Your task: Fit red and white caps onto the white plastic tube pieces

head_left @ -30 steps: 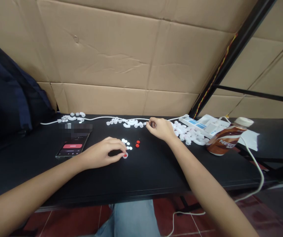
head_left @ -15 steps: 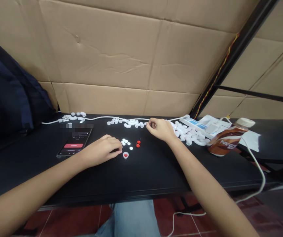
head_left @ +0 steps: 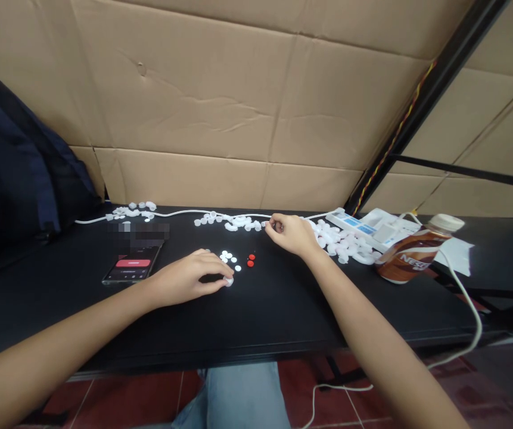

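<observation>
My left hand (head_left: 193, 275) reaches over the black table, thumb and fingertips closed at a small white plastic cap (head_left: 228, 282). The red piece seen inside that cap half a second ago is out of sight. Just beyond the fingers lie several flat white discs (head_left: 226, 256); two red discs (head_left: 251, 260) are to their right. Further back, my right hand (head_left: 292, 233) rests near the table's rear with thumb and finger curled into a pinch. What it holds, if anything, I cannot make out. Small translucent caps (head_left: 241, 223) lie beside its fingertips.
A big pile of translucent caps (head_left: 341, 239) sits right of my right hand, near a brown drink bottle (head_left: 412, 253) and papers (head_left: 376, 226). At left are a phone (head_left: 133, 262), more caps (head_left: 133, 211) and a dark backpack (head_left: 24, 161). A white cable (head_left: 180, 212) runs along the back.
My left hand has moved right and slightly down, bringing its fingertips from beside the small cap onto it and covering the red piece. The right hand has stayed in place.
</observation>
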A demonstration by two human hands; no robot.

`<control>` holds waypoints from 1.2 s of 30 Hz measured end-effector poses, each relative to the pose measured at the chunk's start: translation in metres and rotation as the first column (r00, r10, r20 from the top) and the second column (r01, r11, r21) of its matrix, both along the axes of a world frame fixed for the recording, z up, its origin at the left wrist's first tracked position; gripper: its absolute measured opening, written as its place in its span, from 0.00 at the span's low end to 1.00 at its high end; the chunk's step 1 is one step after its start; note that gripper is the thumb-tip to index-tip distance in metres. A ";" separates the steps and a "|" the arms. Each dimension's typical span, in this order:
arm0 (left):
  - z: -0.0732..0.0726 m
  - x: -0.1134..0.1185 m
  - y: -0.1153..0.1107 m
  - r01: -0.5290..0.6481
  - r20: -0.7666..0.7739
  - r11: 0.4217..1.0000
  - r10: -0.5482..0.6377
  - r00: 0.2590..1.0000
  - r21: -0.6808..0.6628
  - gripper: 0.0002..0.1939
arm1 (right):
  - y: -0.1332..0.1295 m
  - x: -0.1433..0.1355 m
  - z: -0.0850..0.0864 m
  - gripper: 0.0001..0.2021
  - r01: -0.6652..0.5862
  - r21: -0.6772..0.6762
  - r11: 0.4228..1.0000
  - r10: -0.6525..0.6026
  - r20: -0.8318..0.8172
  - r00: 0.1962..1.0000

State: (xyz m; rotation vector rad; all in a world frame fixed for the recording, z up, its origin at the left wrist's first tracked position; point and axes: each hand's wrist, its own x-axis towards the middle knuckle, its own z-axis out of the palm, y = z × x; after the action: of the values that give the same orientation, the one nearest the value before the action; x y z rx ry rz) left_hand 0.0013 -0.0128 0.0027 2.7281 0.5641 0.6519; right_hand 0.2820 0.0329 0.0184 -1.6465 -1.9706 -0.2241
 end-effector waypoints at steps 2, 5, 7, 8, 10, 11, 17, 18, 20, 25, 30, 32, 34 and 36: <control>0.001 -0.001 0.000 -0.009 -0.014 1.000 0.009 1.000 0.008 0.08 | 0.000 0.000 0.000 0.11 -0.002 0.001 1.000 0.002 0.004 1.000; 0.005 -0.001 -0.003 -0.032 -0.036 0.999 0.033 0.999 0.034 0.08 | -0.001 -0.001 0.001 0.11 -0.002 -0.003 1.000 0.002 0.007 1.000; 0.008 -0.001 -0.005 -0.039 -0.060 0.998 0.043 0.997 0.056 0.08 | -0.001 -0.001 0.001 0.11 -0.003 -0.006 1.000 0.003 0.007 1.000; 0.009 -0.001 -0.005 -0.039 -0.074 0.997 0.044 0.996 0.065 0.08 | -0.001 -0.001 0.001 0.11 -0.004 -0.006 1.000 0.004 0.006 1.000; 0.010 -0.001 -0.006 -0.032 -0.100 0.997 0.039 0.994 0.071 0.09 | -0.001 -0.001 0.001 0.11 -0.005 -0.008 1.000 0.006 0.004 1.000; 0.010 -0.001 -0.006 -0.027 -0.109 0.997 0.034 0.993 0.068 0.09 | -0.001 -0.001 0.001 0.11 -0.006 -0.011 1.000 0.006 0.004 1.000; 0.006 0.000 -0.002 0.006 -0.123 0.999 -0.001 0.992 0.039 0.07 | -0.001 -0.001 0.001 0.11 -0.003 -0.025 1.000 0.003 0.004 1.000; 0.006 0.000 -0.001 0.012 -0.123 0.999 -0.007 0.992 0.035 0.06 | -0.001 -0.001 0.001 0.11 -0.002 -0.026 1.000 0.002 0.005 1.000; 0.005 0.000 0.000 0.019 -0.119 1.000 -0.016 0.993 0.024 0.06 | -0.001 -0.002 0.001 0.11 -0.001 -0.028 1.000 0.001 0.008 1.000; 0.003 -0.001 -0.001 0.019 -0.093 1.000 -0.020 0.996 -0.012 0.06 | -0.002 -0.002 0.001 0.11 -0.006 -0.038 0.999 0.006 0.013 1.000; 0.004 0.001 -0.002 0.017 -0.090 1.000 -0.018 0.996 -0.011 0.06 | -0.002 -0.001 0.001 0.11 -0.015 -0.047 0.999 0.016 0.014 1.000; 0.005 0.001 -0.003 0.013 -0.088 1.000 -0.013 0.996 -0.002 0.06 | -0.002 -0.001 0.001 0.11 -0.017 -0.047 0.999 0.017 0.014 1.000; 0.007 -0.001 -0.004 -0.004 -0.093 1.000 0.004 0.996 -0.001 0.05 | -0.002 -0.001 0.001 0.11 -0.018 -0.044 0.999 0.019 0.014 1.000; 0.011 -0.003 -0.004 -0.046 -0.096 0.999 0.047 0.994 0.018 0.07 | -0.002 -0.001 0.001 0.11 -0.016 -0.044 0.999 0.017 0.014 1.000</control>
State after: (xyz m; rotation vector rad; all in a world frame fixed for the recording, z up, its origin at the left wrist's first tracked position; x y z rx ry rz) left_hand -0.0020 -0.0172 0.0137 2.7811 0.6492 0.5399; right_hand 0.2812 0.0313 0.0197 -1.6595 -2.0120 -0.1884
